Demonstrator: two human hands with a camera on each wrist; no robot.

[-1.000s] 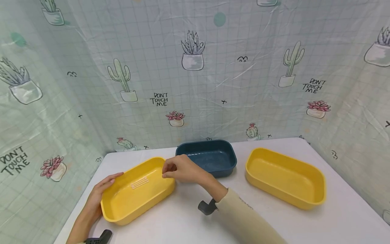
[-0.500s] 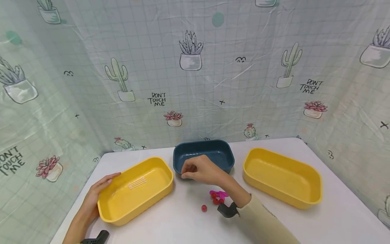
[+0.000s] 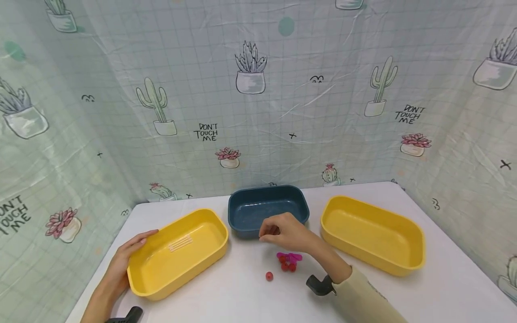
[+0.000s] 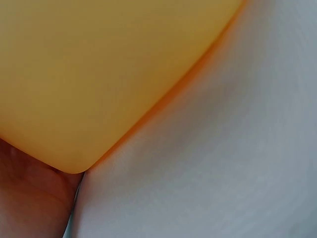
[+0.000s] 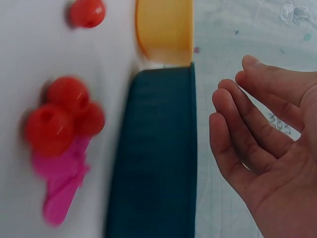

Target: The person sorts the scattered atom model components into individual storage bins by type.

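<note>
My left hand (image 3: 127,255) rests along the left side of a yellow bin (image 3: 177,282), its fingers reaching to the rim. Inside that bin lie several thin pale sticks (image 3: 180,243), side by side, that look like cotton swabs. My right hand (image 3: 286,231), with loosely bent fingers and nothing in them, is over the table at the front of a dark blue bin (image 3: 242,233). Below it on the table are red beads (image 5: 52,129), bunched against bright pink plastic pieces (image 5: 62,173). One red bead (image 3: 269,276) lies apart, nearer me.
A second yellow bin (image 3: 373,260) stands on the right of the white table (image 3: 226,300). Behind the table hangs a curtain (image 3: 274,148) printed with potted plants, which also closes off both sides.
My right hand has moved right, from the left yellow bin's edge past the front of the blue bin. The beads and pink pieces have come into view from under that arm. The left hand stays put.
</note>
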